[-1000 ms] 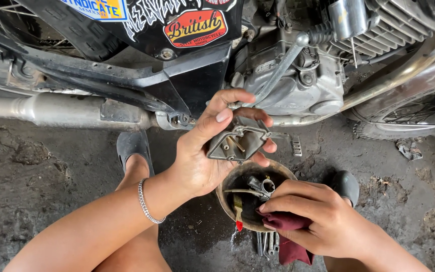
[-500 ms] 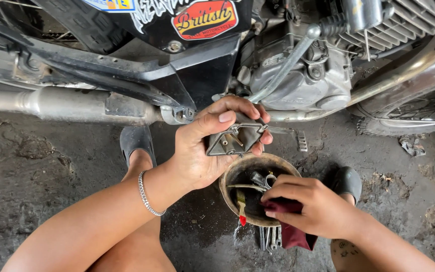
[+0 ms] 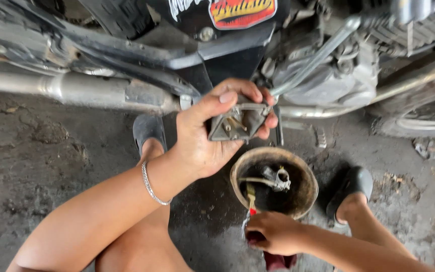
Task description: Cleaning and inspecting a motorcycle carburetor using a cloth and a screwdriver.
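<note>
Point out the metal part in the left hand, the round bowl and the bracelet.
metal part (image 3: 238,123), head view, middle of its open face.
bowl (image 3: 308,194), head view, right inner wall.
bracelet (image 3: 149,184), head view, chain across the wrist.

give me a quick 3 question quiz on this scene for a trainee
1. True or false: the left hand holds a small metal part above the round bowl.
2. What is the right hand gripping? A) a hammer B) a dark red rag C) a chain
3. Fill in: the bowl sits on the ground between the person's two ____.

Key
1. True. Its grip is closed around the part, in front of the motorcycle engine.
2. B. The right hand is closed on the rag at the bowl's near rim, next to a red-handled tool leaning in the bowl.
3. Feet, in dark shoes.
</note>
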